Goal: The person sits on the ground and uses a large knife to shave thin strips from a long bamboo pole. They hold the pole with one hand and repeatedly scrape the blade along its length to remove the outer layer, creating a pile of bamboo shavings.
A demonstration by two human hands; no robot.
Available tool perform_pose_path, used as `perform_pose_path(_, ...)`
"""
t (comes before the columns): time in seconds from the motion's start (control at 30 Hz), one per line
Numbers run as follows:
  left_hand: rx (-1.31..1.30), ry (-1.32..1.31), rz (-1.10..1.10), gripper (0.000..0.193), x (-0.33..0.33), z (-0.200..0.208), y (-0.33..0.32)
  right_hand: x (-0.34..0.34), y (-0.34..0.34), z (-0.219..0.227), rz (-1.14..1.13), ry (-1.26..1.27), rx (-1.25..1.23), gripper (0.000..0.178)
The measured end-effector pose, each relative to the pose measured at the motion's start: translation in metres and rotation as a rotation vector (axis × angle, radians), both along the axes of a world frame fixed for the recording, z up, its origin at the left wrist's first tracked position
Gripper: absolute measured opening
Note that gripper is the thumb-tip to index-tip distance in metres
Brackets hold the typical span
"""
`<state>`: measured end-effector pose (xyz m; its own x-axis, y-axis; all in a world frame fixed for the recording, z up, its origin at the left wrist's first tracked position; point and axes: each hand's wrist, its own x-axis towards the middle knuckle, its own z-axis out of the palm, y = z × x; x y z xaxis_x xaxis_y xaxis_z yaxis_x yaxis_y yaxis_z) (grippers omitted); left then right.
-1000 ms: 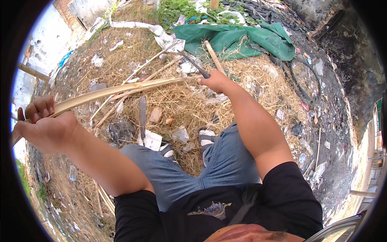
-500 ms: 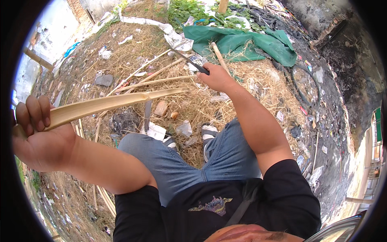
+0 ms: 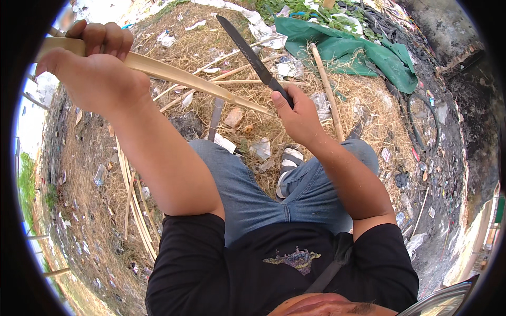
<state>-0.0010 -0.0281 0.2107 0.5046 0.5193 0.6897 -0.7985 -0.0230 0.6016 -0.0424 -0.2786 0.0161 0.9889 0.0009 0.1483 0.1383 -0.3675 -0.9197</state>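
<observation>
My left hand is raised at the upper left, its fingers wrapped round a long pale split bamboo strip. The strip slants down to the right, with a node near its far end, which reaches close to my right hand. In that right hand is a long dark-bladed knife, gripped by its black handle. Its blade points up and to the left, above the strip and apart from it. Between my knees a second flat blade-like piece stands upright from the ground.
Several thin bamboo strips lie on the straw at my left, and more lie ahead. A round wooden stick leans near a green tarp. Black hose curls at the right. Litter and stones dot the ground beside a sooty wall.
My left hand has risen and shifted right, so the strip now slopes downward to the right. My right hand has moved right and slightly down, tipping the knife blade more upright.
</observation>
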Motion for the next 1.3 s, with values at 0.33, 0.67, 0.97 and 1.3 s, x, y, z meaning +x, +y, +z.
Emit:
perform_pose_path(0.33,-0.182,-0.045,0.015,0.057,0.003,-0.009,0.011,0.018,0.008,-0.052,0.183,0.409,-0.274,0.042)
perform_pose_path(0.67,-0.022,-0.19,-0.921,0.035,0.012,-0.022,0.057,0.013,0.027,-0.03,0.197,0.021,0.058,0.043)
perform_pose_path(0.97,-0.102,-0.082,-0.913,0.055,0.032,-0.034,0.098,0.023,0.021,-0.066,0.167,0.258,-0.243,0.041)
perform_pose_path(1.3,-0.054,-0.057,-0.541,0.056,0.028,-0.03,0.07,-0.003,0.048,-0.045,0.178,0.08,-0.052,0.045)
